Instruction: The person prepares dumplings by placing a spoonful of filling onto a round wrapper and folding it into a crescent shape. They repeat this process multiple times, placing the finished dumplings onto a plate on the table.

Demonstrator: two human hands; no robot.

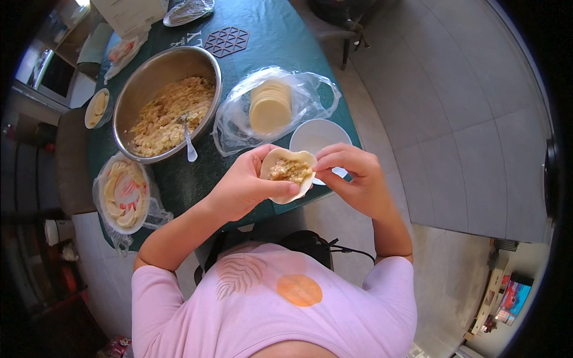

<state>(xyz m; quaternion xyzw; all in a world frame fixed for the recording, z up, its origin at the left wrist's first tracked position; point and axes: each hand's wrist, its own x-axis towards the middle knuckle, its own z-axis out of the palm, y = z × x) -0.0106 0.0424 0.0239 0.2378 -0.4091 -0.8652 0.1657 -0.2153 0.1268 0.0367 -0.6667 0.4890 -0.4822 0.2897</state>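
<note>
A round dumpling wrapper (pixel 276 190) with a mound of minced filling (pixel 290 170) rests in my left hand (pixel 242 186), its thumb over the near edge. The fingers of my right hand (pixel 353 176) pinch the wrapper's right rim. Behind my right hand stands a white bowl (pixel 320 132), partly hidden by it. A stack of round wrappers (pixel 270 108) lies in a clear plastic bag (pixel 231 122) just beyond my hands. To the left, a large steel bowl (pixel 122 122) holds more filling, with a spoon (pixel 190 149) leaning in it.
At the left table edge, a plastic-covered plate (pixel 147 216) carries several folded dumplings. A small bowl (pixel 106 117) sits behind it. A dark lattice trivet (pixel 227 42) and a white box (pixel 128 17) lie farther back on the green tablecloth (pixel 280 36). A chair (pixel 74 161) stands at the left.
</note>
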